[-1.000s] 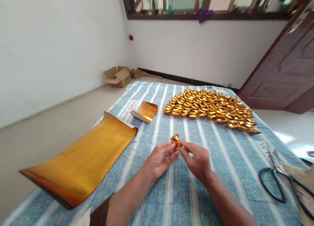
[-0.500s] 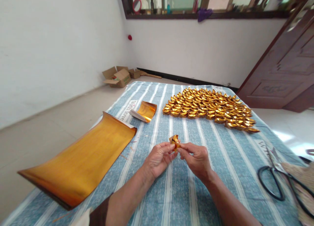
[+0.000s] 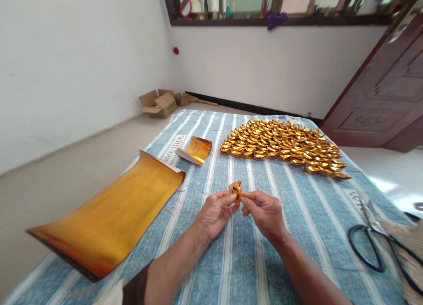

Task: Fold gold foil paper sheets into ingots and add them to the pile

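A small piece of folded gold foil paper [image 3: 235, 188] is held above the middle of the table, one corner pointing up. My left hand [image 3: 215, 213] is closed on its left and lower side, thumb on the front. From the right, my right hand [image 3: 264, 211] pinches its lower right edge; the fingertips partly hide the fold. Beyond my hands, many finished gold foil ingots [image 3: 280, 146] stand packed in rows. A small stack of gold foil sheets [image 3: 197, 150] lies curled to the left of them. Nearer on the left is a large curled stack of gold foil sheets [image 3: 112, 212].
A blue and white striped cloth [image 3: 211, 243] covers the table. Black-handled scissors [image 3: 366, 247] lie at the right edge beside a tan woven item [image 3: 406, 247]. Open cardboard boxes [image 3: 159, 104] sit on the floor at the back left. A brown door [image 3: 370, 106] stands at the right.
Both hands stay in nearly the same place on the folded foil. The right fingertips have shifted slightly along its edge. The view has moved a little.
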A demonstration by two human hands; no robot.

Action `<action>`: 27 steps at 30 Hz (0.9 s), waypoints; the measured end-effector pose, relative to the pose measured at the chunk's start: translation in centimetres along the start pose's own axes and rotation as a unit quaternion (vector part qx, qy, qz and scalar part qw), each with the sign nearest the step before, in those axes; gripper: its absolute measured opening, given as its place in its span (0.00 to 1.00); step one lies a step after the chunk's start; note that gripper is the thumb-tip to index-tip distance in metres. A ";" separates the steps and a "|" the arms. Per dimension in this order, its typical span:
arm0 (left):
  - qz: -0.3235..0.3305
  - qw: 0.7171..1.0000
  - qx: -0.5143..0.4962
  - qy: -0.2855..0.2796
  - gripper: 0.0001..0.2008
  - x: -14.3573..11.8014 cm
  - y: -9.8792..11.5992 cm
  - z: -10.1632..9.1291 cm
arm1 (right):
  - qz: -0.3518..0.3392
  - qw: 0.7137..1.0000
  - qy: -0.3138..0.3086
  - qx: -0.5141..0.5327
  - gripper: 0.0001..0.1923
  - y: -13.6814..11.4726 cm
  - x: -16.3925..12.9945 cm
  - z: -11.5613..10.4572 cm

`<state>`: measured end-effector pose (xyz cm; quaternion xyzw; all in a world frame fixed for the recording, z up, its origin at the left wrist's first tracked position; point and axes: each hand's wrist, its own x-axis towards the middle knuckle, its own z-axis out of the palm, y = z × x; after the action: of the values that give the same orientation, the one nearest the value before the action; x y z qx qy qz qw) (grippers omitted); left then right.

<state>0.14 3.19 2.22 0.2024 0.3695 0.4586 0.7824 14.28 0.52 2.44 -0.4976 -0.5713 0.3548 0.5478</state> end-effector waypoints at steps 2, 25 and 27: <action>0.006 1.000 0.005 -0.009 0.02 0.0 0.0 0.0 | 0.020 1.000 -0.010 0.017 0.08 0.0 0.0 -0.1; 0.133 0.917 0.375 0.034 0.03 0.0 1.4 0.6 | -0.077 0.943 -0.239 -0.217 0.13 0.8 1.8 -4.3; 0.110 0.913 0.389 0.057 0.04 0.3 1.4 0.6 | -0.089 0.930 -0.256 -0.249 0.14 0.8 1.8 -4.3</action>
<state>-0.10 4.11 3.39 0.5036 0.5378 0.3723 0.5644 18.76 1.85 2.83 -0.4571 -0.8041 0.2667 0.2708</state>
